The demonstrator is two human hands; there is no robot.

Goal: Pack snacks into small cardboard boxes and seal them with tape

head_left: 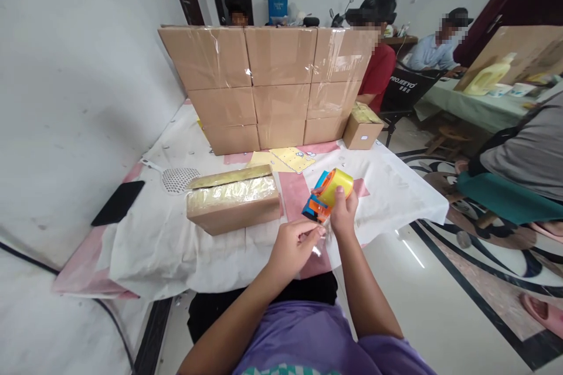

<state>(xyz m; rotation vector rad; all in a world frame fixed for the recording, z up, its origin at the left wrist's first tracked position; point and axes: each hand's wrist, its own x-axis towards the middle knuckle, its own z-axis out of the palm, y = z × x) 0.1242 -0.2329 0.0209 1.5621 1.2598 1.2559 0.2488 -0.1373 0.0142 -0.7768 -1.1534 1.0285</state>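
Note:
My right hand (344, 211) grips a tape dispenser (314, 202) with a blue and orange body and a yellow roll of tape (338, 186). Just to its left, my left hand (295, 245) pinches the loose end of clear tape (317, 250) close to the dispenser's cutting end. Left of both hands lies a cardboard box (235, 211) with shiny tape along its top and a narrow dark gap beside one flap. Neither hand touches this box.
Taped cardboard boxes (281, 105) form a wall across the table's back. A small box (363, 129) stands at its right end. A white fly swatter (179, 180) and black phone-like slab (118, 202) lie left. People sit beyond and at right.

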